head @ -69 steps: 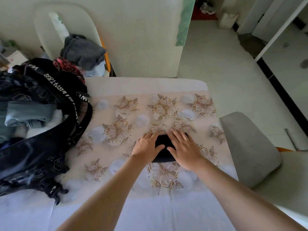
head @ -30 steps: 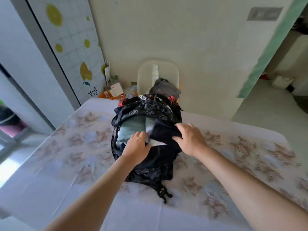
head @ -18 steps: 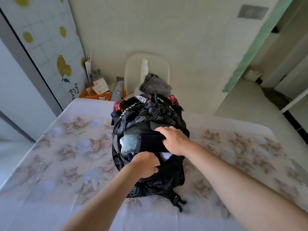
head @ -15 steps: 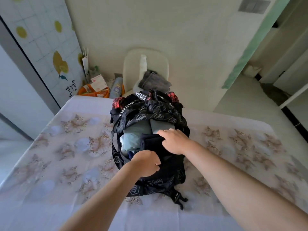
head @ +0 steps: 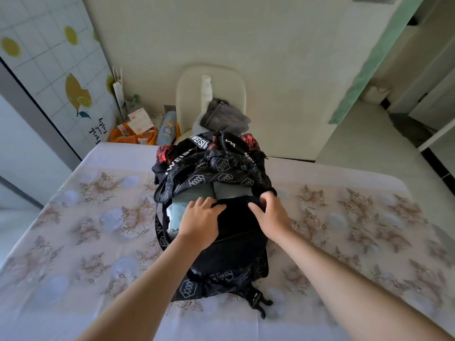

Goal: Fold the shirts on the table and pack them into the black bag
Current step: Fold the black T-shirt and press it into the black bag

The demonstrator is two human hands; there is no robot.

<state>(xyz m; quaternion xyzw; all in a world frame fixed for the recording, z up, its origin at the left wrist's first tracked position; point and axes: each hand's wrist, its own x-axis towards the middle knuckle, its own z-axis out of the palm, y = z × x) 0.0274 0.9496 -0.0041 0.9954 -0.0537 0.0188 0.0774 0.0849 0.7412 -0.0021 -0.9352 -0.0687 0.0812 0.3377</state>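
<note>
The table (head: 93, 237) wears a pale cloth printed with brown-gold flowers, and the black bag (head: 221, 274) lies on it under both hands, its mouth open. The left hand (head: 200, 221) lies flat with its fingers spread on a folded black shirt (head: 236, 217) in the mouth. The right hand (head: 270, 216) rests on the shirt's other edge, its fingers bent down at the bag's rim; whether they pinch cloth cannot be told. Grey and pale blue folded clothes show just beyond the left fingertips. Past the bag stands a cream chair (head: 229, 80) bearing a grey garment (head: 225, 116). Far left of the left hand are an orange basket (head: 115, 137) and a lemon-print panel (head: 49, 70). Tiled floor (head: 369, 143) lies beyond the right hand.
</note>
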